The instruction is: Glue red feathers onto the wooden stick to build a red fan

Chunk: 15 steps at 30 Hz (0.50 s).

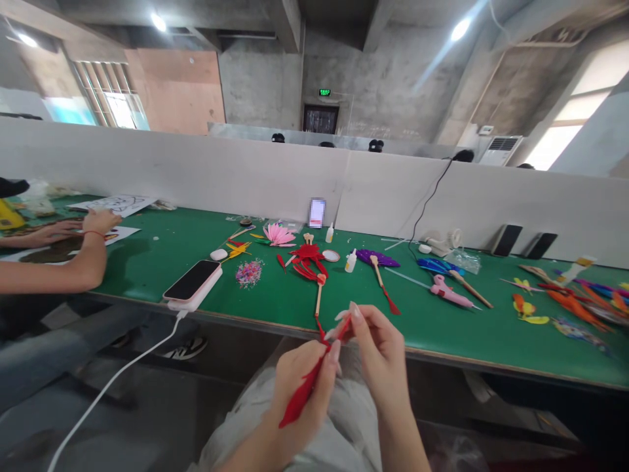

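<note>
My left hand is closed around a red tassel, whose loose end lies back over the hand toward the wrist. Between the thumb and fingers of my right hand a thin red strand is pinched, close beside my left fingertips. Whether this strand belongs to the tassel I cannot tell. Just beyond, on the table, lies a red fan with a wooden handle pointing at me. A red cord runs from the handle's end down to my left hand.
On the green table stand glue bottles. A purple fan, blue fan, pink glue gun, beads, pink flower and phone lie around. A co-worker's arms are at left.
</note>
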### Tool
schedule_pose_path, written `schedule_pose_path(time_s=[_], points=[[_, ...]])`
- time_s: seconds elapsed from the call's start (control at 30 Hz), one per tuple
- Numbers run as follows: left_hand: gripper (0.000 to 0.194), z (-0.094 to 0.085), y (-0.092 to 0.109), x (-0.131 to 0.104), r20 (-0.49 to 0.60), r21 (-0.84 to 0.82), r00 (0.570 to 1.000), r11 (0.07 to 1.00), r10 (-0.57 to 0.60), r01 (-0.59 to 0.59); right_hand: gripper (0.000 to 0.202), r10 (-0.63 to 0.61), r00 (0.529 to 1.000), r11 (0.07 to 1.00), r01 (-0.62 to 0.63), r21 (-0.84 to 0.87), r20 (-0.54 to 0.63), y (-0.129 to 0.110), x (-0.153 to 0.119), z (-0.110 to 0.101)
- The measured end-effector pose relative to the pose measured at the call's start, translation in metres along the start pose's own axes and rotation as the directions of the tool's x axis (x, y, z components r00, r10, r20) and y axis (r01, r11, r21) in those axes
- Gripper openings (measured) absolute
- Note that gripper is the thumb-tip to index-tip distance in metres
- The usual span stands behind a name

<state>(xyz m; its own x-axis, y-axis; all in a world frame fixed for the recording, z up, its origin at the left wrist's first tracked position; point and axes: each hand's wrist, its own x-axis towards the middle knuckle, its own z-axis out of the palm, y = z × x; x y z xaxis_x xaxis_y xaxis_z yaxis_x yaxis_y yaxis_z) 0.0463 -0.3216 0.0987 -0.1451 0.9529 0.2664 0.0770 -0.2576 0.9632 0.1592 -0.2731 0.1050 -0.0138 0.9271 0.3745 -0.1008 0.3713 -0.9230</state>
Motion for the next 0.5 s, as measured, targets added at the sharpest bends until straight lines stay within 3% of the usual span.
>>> schedule_pose_path(time_s=[0.07,0.17,0.27,0.3,0.33,0.5], points=[[0.028,-0.006,-0.004,0.005,-0.057,0.065,0.998,0.998,-0.020,0.024,0.027,-0.002,0.997,1.000,0.004,-0.016,0.080,0.017,0.013,0.014],[0.036,-0.019,-0.011,0.013,-0.272,0.160,0.962,0.985,-0.013,0.059,0.033,-0.016,0.995,0.981,0.035,-0.193,0.101,0.048,0.040,0.045],[0.041,-0.034,-0.018,0.016,-0.422,0.170,0.906,0.980,-0.025,0.106,0.034,-0.020,0.969,0.811,0.159,-0.563,0.245,0.074,0.073,0.087],[0.041,-0.039,-0.021,0.017,-0.429,0.170,0.903,0.978,-0.035,0.118,0.035,0.031,0.945,0.730,0.202,-0.653,0.326,0.082,0.085,0.101],[0.042,-0.043,-0.024,0.016,-0.421,0.168,0.906,0.977,-0.047,0.129,0.035,0.054,0.932,0.707,0.218,-0.673,0.358,0.090,0.096,0.115],[0.043,-0.054,-0.039,0.013,-0.282,0.135,0.952,0.978,-0.118,0.162,0.017,0.110,0.888,0.667,0.267,-0.695,0.447,0.124,0.137,0.166]])
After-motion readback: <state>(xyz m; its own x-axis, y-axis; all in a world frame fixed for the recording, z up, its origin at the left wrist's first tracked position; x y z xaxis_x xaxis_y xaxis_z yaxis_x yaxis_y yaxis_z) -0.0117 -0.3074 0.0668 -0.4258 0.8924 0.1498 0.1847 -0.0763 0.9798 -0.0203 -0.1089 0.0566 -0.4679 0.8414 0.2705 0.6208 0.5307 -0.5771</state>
